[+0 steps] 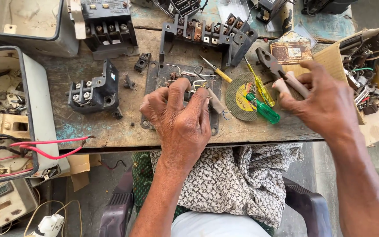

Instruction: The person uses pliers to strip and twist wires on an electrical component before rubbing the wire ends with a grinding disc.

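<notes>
My left hand (pixel 178 116) rests on a dark metal base plate (pixel 156 77) at the bench's front edge, fingers pressed on a small wired part (pixel 198 83) with bare metal leads. My right hand (pixel 323 101) hovers over the right side of the bench, fingers curled around the pale handles of a pair of pliers (pixel 273 66). Between the hands lie a grey cutting disc (pixel 237 103), a green-handled screwdriver (pixel 264 109) and a yellow-handled screwdriver (pixel 218 72).
A black contactor block (pixel 95 92) sits left of the plate, larger black terminal assemblies (pixel 209 35) behind it. An open grey metal box (pixel 9 114) with red wires (pixel 49 147) stands at the left. A cardboard box of parts (pixel 369 61) sits at the right.
</notes>
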